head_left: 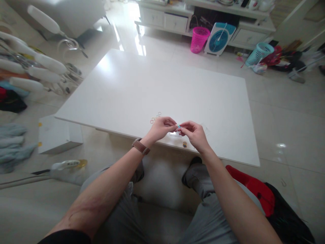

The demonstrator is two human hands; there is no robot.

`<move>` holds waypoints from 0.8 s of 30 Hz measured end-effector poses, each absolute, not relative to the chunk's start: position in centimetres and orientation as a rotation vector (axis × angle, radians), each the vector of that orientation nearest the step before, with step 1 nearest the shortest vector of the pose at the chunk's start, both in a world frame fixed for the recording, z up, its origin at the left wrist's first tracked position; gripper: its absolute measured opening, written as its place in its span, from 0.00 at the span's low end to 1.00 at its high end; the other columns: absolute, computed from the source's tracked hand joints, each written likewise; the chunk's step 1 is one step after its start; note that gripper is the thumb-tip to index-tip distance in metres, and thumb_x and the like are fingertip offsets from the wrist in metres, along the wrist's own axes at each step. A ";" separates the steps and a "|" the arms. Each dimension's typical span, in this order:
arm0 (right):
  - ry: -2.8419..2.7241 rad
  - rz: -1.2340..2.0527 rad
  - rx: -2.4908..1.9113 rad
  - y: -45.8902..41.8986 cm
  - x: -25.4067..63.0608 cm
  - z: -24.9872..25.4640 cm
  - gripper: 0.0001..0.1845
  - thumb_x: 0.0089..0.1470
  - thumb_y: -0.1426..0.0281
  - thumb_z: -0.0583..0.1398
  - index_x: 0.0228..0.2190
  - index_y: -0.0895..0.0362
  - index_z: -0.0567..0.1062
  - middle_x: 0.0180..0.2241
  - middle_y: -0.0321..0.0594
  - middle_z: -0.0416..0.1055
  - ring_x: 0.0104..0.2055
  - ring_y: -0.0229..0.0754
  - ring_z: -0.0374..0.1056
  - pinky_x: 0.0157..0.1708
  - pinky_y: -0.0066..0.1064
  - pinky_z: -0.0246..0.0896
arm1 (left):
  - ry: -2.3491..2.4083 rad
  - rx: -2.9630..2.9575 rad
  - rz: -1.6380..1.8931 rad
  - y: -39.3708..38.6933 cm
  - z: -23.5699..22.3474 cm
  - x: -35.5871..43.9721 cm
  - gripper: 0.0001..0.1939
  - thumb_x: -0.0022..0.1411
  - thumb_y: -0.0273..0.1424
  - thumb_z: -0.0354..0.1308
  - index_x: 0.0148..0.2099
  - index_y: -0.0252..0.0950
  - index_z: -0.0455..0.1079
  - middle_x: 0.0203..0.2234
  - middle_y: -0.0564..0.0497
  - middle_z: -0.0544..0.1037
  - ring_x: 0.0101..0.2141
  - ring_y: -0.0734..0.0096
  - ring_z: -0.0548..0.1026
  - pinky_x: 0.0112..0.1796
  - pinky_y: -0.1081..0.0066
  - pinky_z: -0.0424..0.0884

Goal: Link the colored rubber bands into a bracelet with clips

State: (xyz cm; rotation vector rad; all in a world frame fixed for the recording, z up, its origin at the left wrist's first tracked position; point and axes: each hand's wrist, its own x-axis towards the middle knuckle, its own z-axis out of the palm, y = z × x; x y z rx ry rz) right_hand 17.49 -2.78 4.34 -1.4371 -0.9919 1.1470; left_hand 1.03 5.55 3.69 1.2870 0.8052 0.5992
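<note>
The left hand (162, 128) and right hand (195, 134) each pinch a tiny light-blue piece (179, 126), grip closed on it, just above the white tabletop (203, 98); its finer shape is too small to tell.

Two hands, one blue piece, one small figure, several rings.
One left hand (162, 128) and one right hand (196, 134) are making two, with one blue piece (179, 126) showing between them; one watch (141, 146) is circling the left wrist. On one white counter (177, 88), one small figure (185, 144) is standing out at the near edge, and at least three thin rings (151, 121) are lying left, too small for an exact count. Beyond, two plastic baskets are showing, one pink basket (199, 40) and one pale blue basket (259, 54), with one fan (219, 39) between.
</note>
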 end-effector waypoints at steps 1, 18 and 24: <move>-0.993 1.133 -1.455 -2.8 17.5 4.2 0.17 0.47 0.57 0.70 0.33 0.56 0.78 0.29 0.40 0.79 0.30 0.41 0.74 0.33 0.33 0.70 | 0.795 1.276 0.596 5.5 3.7 1.0 0.11 0.56 0.32 0.71 0.37 0.30 0.76 0.30 0.43 0.84 0.33 0.66 0.82 0.38 0.67 0.78; -1.144 0.994 -1.581 -3.1 17.9 3.6 0.13 0.50 0.59 0.68 0.30 0.57 0.81 0.29 0.40 0.80 0.30 0.41 0.73 0.33 0.31 0.66 | 0.740 1.176 0.479 5.1 3.6 1.1 0.14 0.59 0.35 0.70 0.41 0.31 0.74 0.29 0.44 0.84 0.34 0.66 0.83 0.41 0.65 0.80; -1.302 0.736 -1.847 -2.7 19.1 2.8 0.09 0.53 0.64 0.64 0.28 0.57 0.80 0.26 0.37 0.77 0.28 0.39 0.70 0.32 0.31 0.63 | 0.903 1.322 0.529 6.2 4.0 0.7 0.05 0.64 0.29 0.61 0.41 0.32 0.73 0.35 0.43 0.83 0.35 0.66 0.84 0.34 0.71 0.79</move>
